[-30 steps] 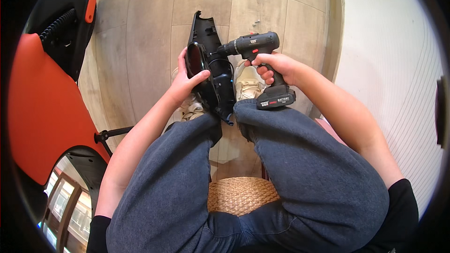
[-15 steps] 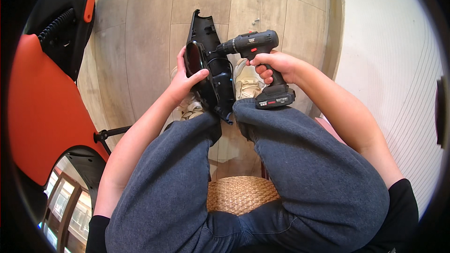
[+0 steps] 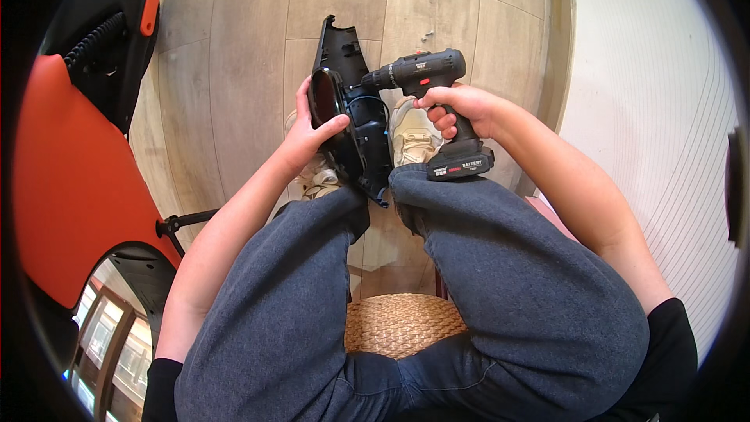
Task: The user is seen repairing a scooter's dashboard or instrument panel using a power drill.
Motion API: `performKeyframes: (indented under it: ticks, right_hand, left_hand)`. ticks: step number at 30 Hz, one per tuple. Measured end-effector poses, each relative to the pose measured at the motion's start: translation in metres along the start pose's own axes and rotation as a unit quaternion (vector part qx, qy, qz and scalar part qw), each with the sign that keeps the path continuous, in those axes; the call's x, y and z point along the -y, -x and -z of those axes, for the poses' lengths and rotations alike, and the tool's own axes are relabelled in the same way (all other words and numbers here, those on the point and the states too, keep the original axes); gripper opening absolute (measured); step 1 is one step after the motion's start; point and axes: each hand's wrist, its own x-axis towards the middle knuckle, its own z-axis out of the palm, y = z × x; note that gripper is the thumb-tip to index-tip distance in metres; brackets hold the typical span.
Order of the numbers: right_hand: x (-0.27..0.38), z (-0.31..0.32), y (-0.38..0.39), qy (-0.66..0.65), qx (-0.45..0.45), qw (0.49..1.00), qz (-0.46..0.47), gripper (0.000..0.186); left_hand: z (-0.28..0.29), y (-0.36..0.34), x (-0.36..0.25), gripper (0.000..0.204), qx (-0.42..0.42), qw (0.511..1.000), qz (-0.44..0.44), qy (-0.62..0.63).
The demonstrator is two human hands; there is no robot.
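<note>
My right hand (image 3: 455, 107) is wrapped round the handle of a black cordless drill (image 3: 422, 70), whose chuck points left. The drill's tip reaches the glossy black oval piece (image 3: 330, 101); exactly where the bit meets it is too small to tell. With fingers behind and thumb in front, my left hand (image 3: 312, 129) grips that oval piece. Behind and below it a long black plastic housing (image 3: 341, 47) stands between my feet, with a thin cable (image 3: 367, 98) looping out near the drill's nose.
An orange and black machine part (image 3: 86, 180) fills the left side, with a black rod (image 3: 191, 219) sticking out toward my left forearm. Small metal bits (image 3: 426, 37) lie on the wooden floor beyond the drill. A woven seat (image 3: 402, 324) shows between my thighs; a white surface (image 3: 648, 109) runs along the right.
The drill has shifted very slightly, its body rising a little and its battery end moving a touch right. My left hand keeps its hold on the oval piece.
</note>
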Motion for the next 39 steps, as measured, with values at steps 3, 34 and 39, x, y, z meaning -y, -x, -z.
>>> performKeyframes:
  ticks: [3, 34, 39]
  right_hand:
    - [0.0006, -0.0012, 0.0005, 0.000, 0.004, 1.000, 0.002, 0.017]
    - [0.0023, -0.0010, 0.0007, -0.017, 0.012, 1.000, -0.008, 0.015]
    - [0.0022, 0.0004, -0.0003, -0.011, 0.011, 1.000, -0.008, 0.015]
  left_hand:
    - [0.0006, 0.0004, -0.0003, 0.115, 0.004, 1.000, 0.002, 0.004]
    - [0.0023, 0.0000, 0.0015, 0.115, 0.008, 1.000, 0.006, 0.009]
    - [0.0023, 0.0009, -0.0003, 0.115, 0.005, 1.000, 0.008, 0.001]
